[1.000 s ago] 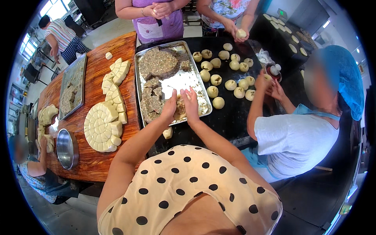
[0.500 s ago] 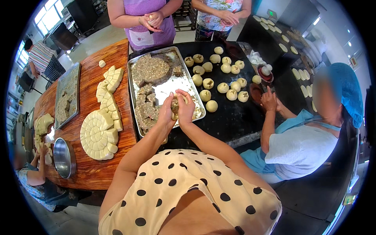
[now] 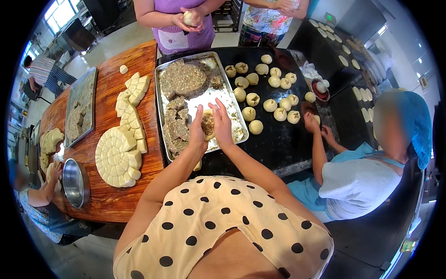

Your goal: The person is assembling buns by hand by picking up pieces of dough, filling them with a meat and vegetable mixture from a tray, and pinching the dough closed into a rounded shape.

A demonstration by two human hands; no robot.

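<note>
Head view, clock centred on the two hands. Bare left hand (image 3: 198, 130) curves around the 9 o'clock side, bare right hand (image 3: 223, 126) around the 3 o'clock side; both cupped, gripping between them a round, pale-cream dough cup (image 3: 208, 124) with brown, speckled filling showing in its open top. Cup sits over the near edge of a silver, rectangular metal tray (image 3: 200, 100). In the tray: brown, crumbly filling slab (image 3: 176, 126) at 9, brown, rounded filling mound (image 3: 186, 80) at 11.

Risks, my judgement: filling looks loose and reaches the opening, so a hard squeeze could push crumbs out or split the dough wall. Uneven palm pressure could thin one side. Crumbs on the rim could stop the dough sticking to itself, leaving a gap. Wall thickness: can't tell, fingers cover it.

Pale-cream, smooth dough ball (image 3: 255, 127) lies at 3 on the black, flat tabletop (image 3: 274, 151), just beside the tray; a right elbow swinging out probably wouldn't reach it, but a sideways hand could knock it rolling. Pale, small dough piece (image 3: 198, 166) lies near 6:30, close under the left forearm; a dropped wrist could squash it.
</note>
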